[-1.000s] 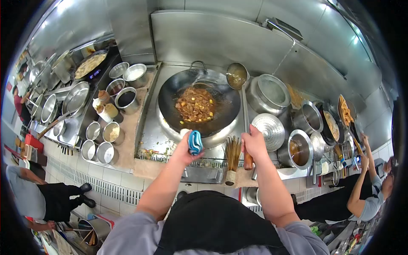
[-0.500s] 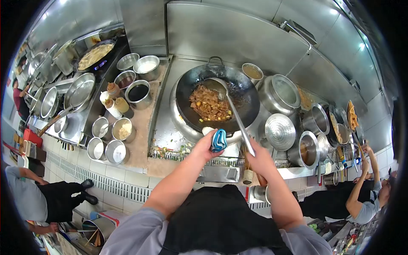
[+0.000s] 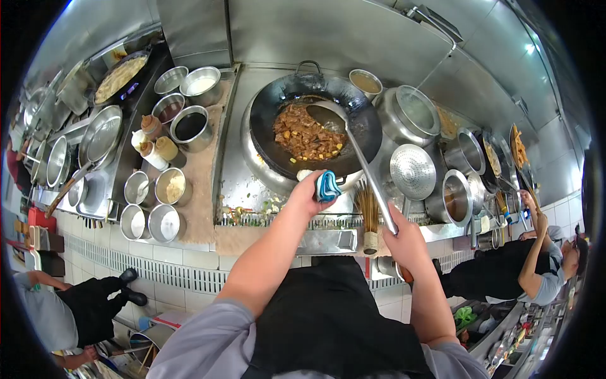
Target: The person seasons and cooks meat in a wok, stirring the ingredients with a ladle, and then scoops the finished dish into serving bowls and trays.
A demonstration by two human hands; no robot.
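My left hand is closed around a folded blue and white cloth at the near rim of a large black wok. My right hand grips the handle of a long metal ladle, whose bowl rests in the wok against browned meat pieces with yellow chunks. Left of my right hand, a bamboo brush stands at the stove's front edge.
Metal pots of sauces and squeeze bottles stand left. A perforated strainer, a lidded pot and bowls crowd the right. One co-worker stands lower left, another at the right.
The ladle has come down from the bowl behind the wok into the food. My left hand with the cloth is nearer the wok's handle. The camera view has shifted.
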